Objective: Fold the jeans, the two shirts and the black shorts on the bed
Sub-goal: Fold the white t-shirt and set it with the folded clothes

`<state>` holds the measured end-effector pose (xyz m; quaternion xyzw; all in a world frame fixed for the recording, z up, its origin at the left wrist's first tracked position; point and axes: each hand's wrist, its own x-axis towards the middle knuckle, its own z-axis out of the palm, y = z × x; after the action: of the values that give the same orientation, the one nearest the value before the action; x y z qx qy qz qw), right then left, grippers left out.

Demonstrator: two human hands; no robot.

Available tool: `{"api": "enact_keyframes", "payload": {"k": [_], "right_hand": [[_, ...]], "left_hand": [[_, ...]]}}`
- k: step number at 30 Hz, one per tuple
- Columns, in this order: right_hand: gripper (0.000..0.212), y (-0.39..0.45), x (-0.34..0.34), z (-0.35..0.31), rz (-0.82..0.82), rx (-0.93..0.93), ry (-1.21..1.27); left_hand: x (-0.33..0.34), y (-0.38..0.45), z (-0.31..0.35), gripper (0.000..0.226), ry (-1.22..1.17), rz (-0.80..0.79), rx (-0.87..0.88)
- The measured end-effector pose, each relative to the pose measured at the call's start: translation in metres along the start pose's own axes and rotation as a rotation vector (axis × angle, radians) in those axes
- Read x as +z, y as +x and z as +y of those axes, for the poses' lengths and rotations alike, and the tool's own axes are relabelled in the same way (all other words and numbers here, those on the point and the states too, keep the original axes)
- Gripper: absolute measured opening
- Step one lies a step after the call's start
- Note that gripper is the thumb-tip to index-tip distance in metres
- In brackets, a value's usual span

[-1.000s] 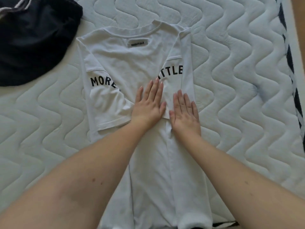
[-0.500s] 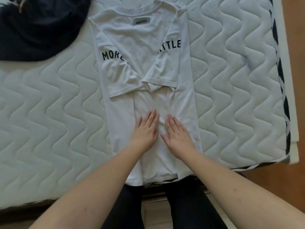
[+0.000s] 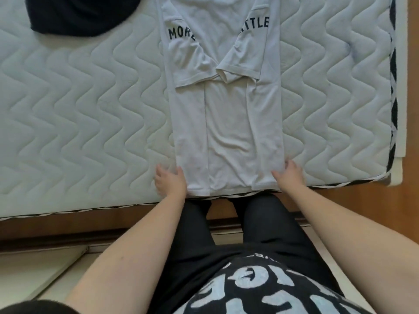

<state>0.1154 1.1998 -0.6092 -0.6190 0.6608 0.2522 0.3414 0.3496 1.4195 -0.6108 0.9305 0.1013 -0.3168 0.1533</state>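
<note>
quilted white mattress (image 3: 79, 114) fills the upper view, with wood floor and a pale strip along its right edge. a white shirt (image 3: 226, 123) lies on it lengthwise, collar away from the person, hem at the near edge. both long sides are already turned in, and the two sleeves cross at the middle, showing "more" and "ttle" in dark letters. a black garment (image 3: 77, 12), perhaps the shorts, sits well apart at the top left; jeans and a second shirt are not in view.

left hand (image 3: 169, 181) sits at the shirt's near left corner, thumb against the cloth edge, fingers spread and lightly bent on the mattress beside it; it does not plainly hold anything. right hand (image 3: 289, 175) is at the near right corner, fingers curled at the edge of the cloth, though whether it has a pinch i cannot tell.

by the look of it, the step is the lengthwise fold of this shirt. next move likely calls for both hands to pinch the hem corners evenly and carry them up toward the collar without disturbing the sleeves.
</note>
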Motion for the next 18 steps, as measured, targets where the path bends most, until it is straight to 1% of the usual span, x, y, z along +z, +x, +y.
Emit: {"api": "enact_keyframes", "payload": {"k": [1,2,3,5,6,7,10,12,13,15,18], "right_hand": [[0.056,0.005,0.000,0.004,-0.059,0.023,0.054],[0.053,0.012,0.003,0.009,-0.100,0.042,0.069],[0.051,0.016,0.004,0.012,-0.126,0.045,0.056],[0.052,0.024,0.014,0.018,-0.136,0.037,0.048],[0.052,0.015,0.013,0.012,-0.131,0.022,0.071],[0.051,0.005,0.012,0.006,-0.130,0.007,0.108],[0.046,-0.021,0.009,0.001,-0.136,-0.050,0.196],[0.046,-0.031,0.007,0.005,-0.096,-0.086,0.249],[0.046,-0.037,0.005,0.008,-0.078,-0.097,0.274],[0.044,-0.044,0.000,0.011,-0.058,-0.128,0.299],[0.044,-0.054,-0.010,0.013,-0.079,-0.145,0.323]], "left_hand": [[-0.005,0.006,-0.005,0.059,-0.068,-0.051,-0.111],[-0.007,0.010,-0.010,0.055,-0.097,-0.117,-0.140],[-0.008,0.015,-0.015,0.047,-0.096,-0.191,-0.117],[-0.013,0.017,-0.023,0.016,-0.056,-0.314,-0.064],[-0.013,0.015,-0.027,0.015,-0.073,-0.346,-0.043],[-0.012,0.013,-0.032,0.021,-0.093,-0.365,-0.032],[-0.018,-0.002,-0.038,0.017,-0.173,-0.457,-0.046],[-0.017,-0.009,-0.044,0.032,-0.190,-0.551,-0.019],[-0.017,-0.010,-0.047,0.039,-0.153,-0.561,0.006],[-0.019,-0.013,-0.047,0.040,-0.129,-0.520,0.010],[-0.023,-0.016,-0.046,0.037,-0.286,-0.519,-0.100]]}}
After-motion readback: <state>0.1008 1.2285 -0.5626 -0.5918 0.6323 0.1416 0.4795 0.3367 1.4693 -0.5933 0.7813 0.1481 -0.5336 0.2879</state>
